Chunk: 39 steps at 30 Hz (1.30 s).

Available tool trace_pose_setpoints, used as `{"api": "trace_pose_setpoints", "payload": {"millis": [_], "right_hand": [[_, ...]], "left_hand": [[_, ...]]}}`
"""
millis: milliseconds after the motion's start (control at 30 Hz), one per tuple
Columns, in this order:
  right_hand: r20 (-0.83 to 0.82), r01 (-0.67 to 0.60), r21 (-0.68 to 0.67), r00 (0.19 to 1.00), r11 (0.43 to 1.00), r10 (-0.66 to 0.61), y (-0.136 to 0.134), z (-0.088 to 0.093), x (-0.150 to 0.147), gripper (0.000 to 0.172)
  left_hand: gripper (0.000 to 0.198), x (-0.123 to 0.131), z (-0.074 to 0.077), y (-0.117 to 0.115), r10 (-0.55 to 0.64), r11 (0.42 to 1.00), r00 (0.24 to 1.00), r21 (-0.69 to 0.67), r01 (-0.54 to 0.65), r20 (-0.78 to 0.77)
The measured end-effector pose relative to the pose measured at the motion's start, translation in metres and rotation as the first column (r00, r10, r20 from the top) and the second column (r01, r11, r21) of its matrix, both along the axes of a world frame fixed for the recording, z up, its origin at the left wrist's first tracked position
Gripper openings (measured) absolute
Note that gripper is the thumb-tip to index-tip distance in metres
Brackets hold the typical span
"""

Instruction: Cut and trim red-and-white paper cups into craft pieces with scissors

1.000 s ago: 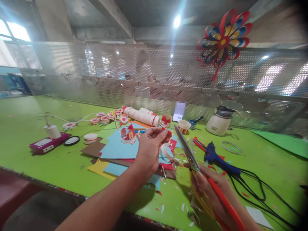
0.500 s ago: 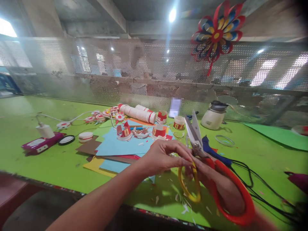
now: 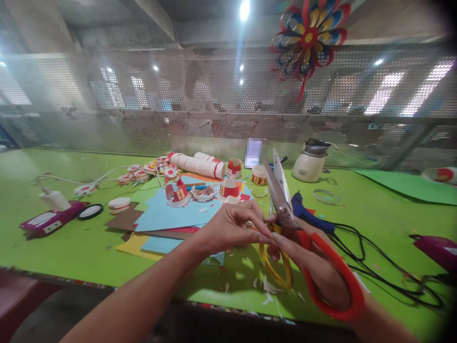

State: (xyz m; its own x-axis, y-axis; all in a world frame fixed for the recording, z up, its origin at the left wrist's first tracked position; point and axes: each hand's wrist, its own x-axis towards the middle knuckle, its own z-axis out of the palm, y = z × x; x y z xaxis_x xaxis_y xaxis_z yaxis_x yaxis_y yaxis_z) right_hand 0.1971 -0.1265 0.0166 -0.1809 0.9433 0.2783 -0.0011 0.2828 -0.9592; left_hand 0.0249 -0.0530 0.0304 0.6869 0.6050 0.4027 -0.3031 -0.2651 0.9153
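Observation:
My left hand [image 3: 233, 226] is closed, its thumb and fingertips pinching the upper edge of a yellow ring [image 3: 266, 267]. My right hand [image 3: 310, 257] meets it at the same edge, its fingers also on the ring. Red-handled scissors [image 3: 333, 281] hang on my right hand, with their slightly parted blades pointing up and away. Both hands are above the green table's front part, over small paper scraps [image 3: 269, 287]. Part of the ring is hidden behind the fingers.
Stacked coloured paper [image 3: 171, 212] lies left of my hands, with cut paper cups [image 3: 177, 194] on it. Behind are cup stacks [image 3: 196, 163], a phone [image 3: 253, 152] and a white jug [image 3: 310, 162]. A blue glue gun [image 3: 310, 214] with black cord lies right; a purple power strip [image 3: 53, 219] is far left.
The view has shifted, so most things sit a little further left and higher. My fingertips have closed together over the top of the yellow ring. The scissors moved along with my right hand.

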Motion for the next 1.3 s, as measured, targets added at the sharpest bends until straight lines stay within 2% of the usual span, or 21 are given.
{"api": "trace_pose_setpoints", "payload": {"millis": [133, 267, 433, 567, 633, 700, 800, 867, 933, 1067, 1167, 1300], "right_hand": [[0.042, -0.031, 0.019, 0.999, 0.999, 0.03, -0.002, 0.001, 0.0, 0.017], [-0.057, -0.089, -0.022, 0.995, 0.996, 0.087, -0.002, 0.001, 0.001, 0.024], [-0.201, -0.121, -0.102, 0.975, 0.987, 0.099, -0.002, -0.003, 0.003, 0.027], [-0.176, -0.11, -0.113, 0.98, 0.988, 0.089, 0.0, -0.006, 0.004, 0.03], [-0.108, -0.053, -0.087, 0.993, 0.995, 0.043, 0.001, -0.006, 0.004, 0.03], [-0.027, 0.036, -0.04, 0.999, 0.999, -0.037, 0.001, -0.006, 0.003, 0.031], [0.113, 0.179, 0.068, 0.976, 0.981, -0.186, 0.0, -0.005, 0.003, 0.034], [0.184, 0.262, 0.151, 0.94, 0.953, -0.287, -0.002, -0.004, 0.003, 0.033], [0.226, 0.324, 0.219, 0.901, 0.92, -0.371, -0.002, -0.003, 0.001, 0.033], [0.26, 0.402, 0.328, 0.832, 0.855, -0.491, -0.001, 0.0, -0.004, 0.031], [0.271, 0.398, 0.345, 0.825, 0.85, -0.496, -0.001, 0.001, -0.008, 0.03], [0.274, 0.393, 0.323, 0.832, 0.861, -0.482, -0.001, 0.0, -0.01, 0.034]], "left_hand": [[0.012, 0.001, 0.0, -0.001, 0.028, 0.999, 1.0, 0.022, -0.028, -0.011], [0.01, 0.002, -0.002, -0.001, 0.037, 0.998, 0.999, 0.047, -0.035, -0.034], [0.009, 0.002, -0.004, 0.0, 0.006, 0.998, 0.999, 0.07, -0.003, -0.036], [0.006, 0.002, -0.004, 0.001, -0.019, 0.997, 0.999, 0.079, 0.022, -0.041], [0.009, 0.003, -0.004, 0.001, -0.03, 0.999, 0.999, 0.024, 0.031, -0.045], [0.017, 0.005, -0.006, 0.002, -0.019, 0.995, 0.999, -0.099, 0.014, -0.05], [0.028, 0.009, -0.009, 0.002, 0.07, 0.963, 0.992, -0.252, -0.095, -0.108], [0.027, 0.01, -0.01, 0.002, 0.088, 0.954, 0.976, -0.266, -0.14, -0.198], [0.028, 0.01, -0.009, 0.001, 0.051, 0.958, 0.959, -0.258, -0.126, -0.279], [0.029, 0.01, -0.007, -0.002, 0.048, 0.964, 0.948, -0.235, -0.126, -0.313], [0.028, 0.011, -0.009, -0.003, 0.079, 0.964, 0.95, -0.221, -0.15, -0.301], [0.026, 0.014, -0.013, -0.004, 0.093, 0.945, 0.95, -0.275, -0.178, -0.298]]}}
